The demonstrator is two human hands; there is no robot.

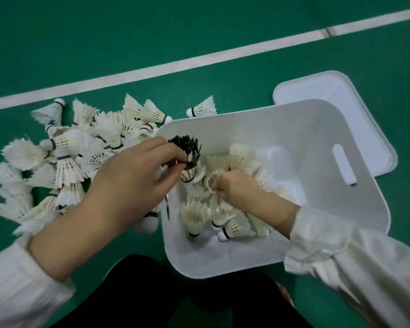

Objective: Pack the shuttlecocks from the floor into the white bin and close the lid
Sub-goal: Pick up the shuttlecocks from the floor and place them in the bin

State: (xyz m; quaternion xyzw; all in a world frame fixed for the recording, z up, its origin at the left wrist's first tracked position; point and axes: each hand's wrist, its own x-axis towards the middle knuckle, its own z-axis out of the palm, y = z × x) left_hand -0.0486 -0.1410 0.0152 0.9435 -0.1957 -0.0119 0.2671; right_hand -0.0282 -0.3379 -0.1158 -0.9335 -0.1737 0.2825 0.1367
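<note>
left hand (137, 172) pinches a dark shuttlecock (187, 147) over the white bin (282, 129). right hand (237, 188), fingers curled, grips a white shuttlecock (210, 182) inside. lid (329, 91) off.

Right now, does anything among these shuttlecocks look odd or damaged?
Yes. The left hand pinches a dark shuttlecock over the white bin. Its feathers look black and ragged, while all the other shuttlecocks are white.

Shuttlecock pile (64, 162) on floor (104, 31) left of bin (317, 129); some shuttlecocks (197, 216) inside bin; lid (317, 91) behind bin, right.
</note>
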